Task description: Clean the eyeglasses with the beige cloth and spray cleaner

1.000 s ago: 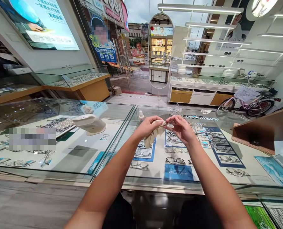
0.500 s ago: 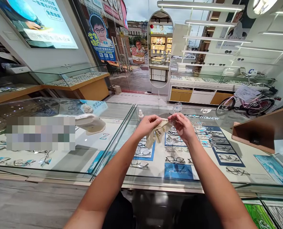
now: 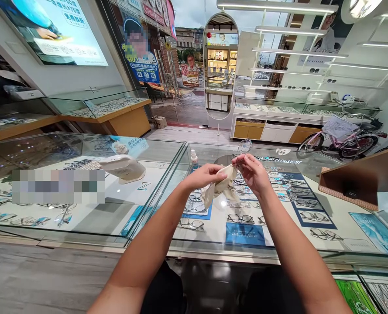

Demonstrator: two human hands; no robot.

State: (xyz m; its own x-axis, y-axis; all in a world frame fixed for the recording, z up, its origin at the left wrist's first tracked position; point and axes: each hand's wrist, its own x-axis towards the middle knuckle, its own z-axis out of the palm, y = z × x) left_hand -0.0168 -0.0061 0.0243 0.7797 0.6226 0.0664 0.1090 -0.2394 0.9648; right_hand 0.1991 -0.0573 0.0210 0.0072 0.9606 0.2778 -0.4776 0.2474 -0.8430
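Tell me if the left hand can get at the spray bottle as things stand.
Probably yes: the spray bottle stands just beyond the left hand, with nothing visibly between them. That hand grips a pale cloth, though, so it may need freeing first.

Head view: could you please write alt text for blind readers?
The left hand holds a pale cloth beside the right hand, above a glass display case of eyeglasses. A small spray bottle stands beyond the left hand.
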